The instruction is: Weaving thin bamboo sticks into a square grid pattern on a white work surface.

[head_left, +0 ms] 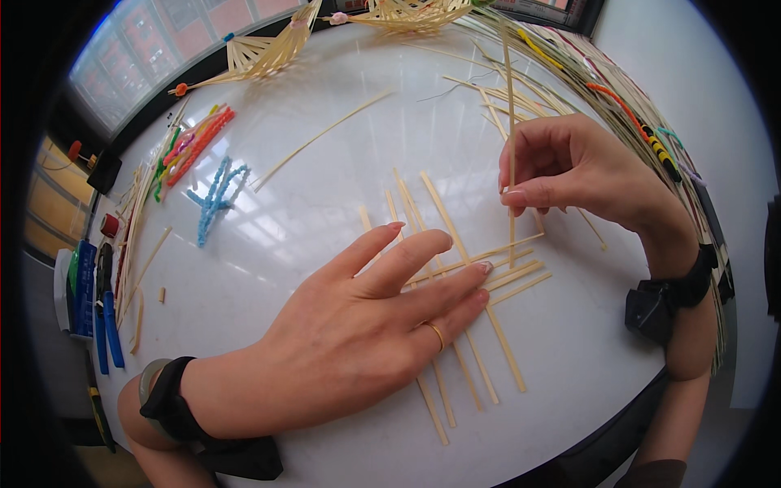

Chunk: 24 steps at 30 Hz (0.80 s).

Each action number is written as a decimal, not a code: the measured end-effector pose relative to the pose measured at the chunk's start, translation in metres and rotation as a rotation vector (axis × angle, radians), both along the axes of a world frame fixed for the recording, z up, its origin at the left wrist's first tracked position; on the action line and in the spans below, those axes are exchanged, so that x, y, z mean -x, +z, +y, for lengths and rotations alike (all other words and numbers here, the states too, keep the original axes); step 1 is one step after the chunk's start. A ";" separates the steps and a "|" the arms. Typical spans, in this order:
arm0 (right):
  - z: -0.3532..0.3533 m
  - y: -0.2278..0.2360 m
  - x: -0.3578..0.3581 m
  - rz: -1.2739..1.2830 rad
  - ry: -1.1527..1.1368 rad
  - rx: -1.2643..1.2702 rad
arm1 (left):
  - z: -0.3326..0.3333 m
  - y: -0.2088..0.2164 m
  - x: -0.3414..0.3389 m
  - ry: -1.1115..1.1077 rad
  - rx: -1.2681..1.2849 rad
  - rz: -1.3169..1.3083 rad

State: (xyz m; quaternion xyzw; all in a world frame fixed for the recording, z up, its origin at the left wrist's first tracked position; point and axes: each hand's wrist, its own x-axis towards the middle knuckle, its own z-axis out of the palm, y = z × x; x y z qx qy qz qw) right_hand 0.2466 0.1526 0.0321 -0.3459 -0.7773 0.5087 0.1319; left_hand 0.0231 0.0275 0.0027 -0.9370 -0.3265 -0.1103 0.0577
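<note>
Flat pale bamboo strips (505,348) cross each other in a loose lattice on the white table (301,220). My left hand (358,321) lies over the lattice with fingers spread, pressing on the crossings and hiding its middle. Between the thumb and fingers of my right hand (582,175) is one long bamboo strip (510,89). That strip stands nearly upright, its lower end by the right side of the lattice. Several short cross strips (521,281) stick out to the right beyond my left fingertips.
Blue fuzzy stems (215,199) and a bundle of coloured ones (199,146) lie at the left. Blue-handled pliers (110,325) rest at the left edge. Woven bamboo pieces (277,53) sit at the back. Long strips (618,98) line the right edge.
</note>
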 end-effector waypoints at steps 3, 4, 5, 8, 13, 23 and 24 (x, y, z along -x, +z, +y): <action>0.000 0.002 -0.001 -0.052 -0.013 -0.010 | -0.001 0.001 0.000 0.004 0.013 0.009; 0.000 0.002 -0.001 -0.053 -0.012 -0.010 | -0.001 0.001 0.000 0.005 0.013 0.008; -0.001 0.002 -0.001 -0.027 -0.022 -0.034 | -0.001 0.002 0.000 0.007 0.016 0.006; -0.005 0.006 0.000 -0.011 -0.046 -0.083 | -0.001 0.002 0.000 0.009 0.021 0.004; -0.002 0.013 -0.004 -0.029 -0.172 -0.235 | -0.001 0.001 0.000 0.010 0.013 0.002; -0.002 0.011 -0.003 -0.008 -0.094 -0.194 | -0.002 0.001 -0.001 0.009 -0.002 0.014; -0.002 0.010 -0.002 -0.019 -0.052 -0.151 | -0.001 0.001 -0.001 0.008 0.001 0.014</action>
